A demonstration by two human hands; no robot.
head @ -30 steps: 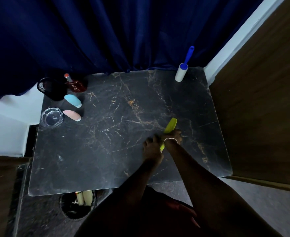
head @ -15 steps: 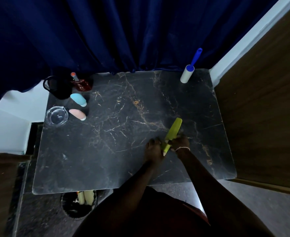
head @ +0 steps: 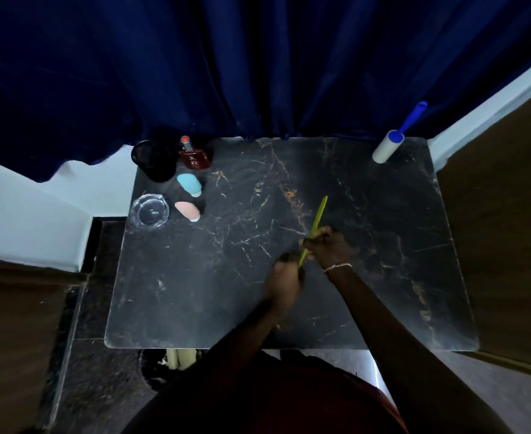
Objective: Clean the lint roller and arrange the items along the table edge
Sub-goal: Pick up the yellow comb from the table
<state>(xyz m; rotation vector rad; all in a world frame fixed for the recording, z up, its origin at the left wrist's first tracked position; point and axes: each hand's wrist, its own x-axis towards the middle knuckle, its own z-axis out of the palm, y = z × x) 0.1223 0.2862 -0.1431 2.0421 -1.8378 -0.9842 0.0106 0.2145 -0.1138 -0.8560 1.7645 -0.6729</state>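
Near the tabletop's (head: 195, 296) middle, both my hands work one yellow-green stick (head: 320, 213).
Fingers of my right hand (head: 331, 247) clamp its shaft; my left hand (head: 284, 277) meets its lower end, its hold too blurred to tell. One lint roller (head: 387, 149) sits at the far right corner, well apart. At the far left corner: one black cup (head: 154, 162), one red bottle (head: 195, 157), one blue capsule (head: 189, 184), one pink capsule (head: 187, 210), one glass dish (head: 150, 212).

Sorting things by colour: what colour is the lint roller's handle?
Blue handle, white roll, seen in the head view.
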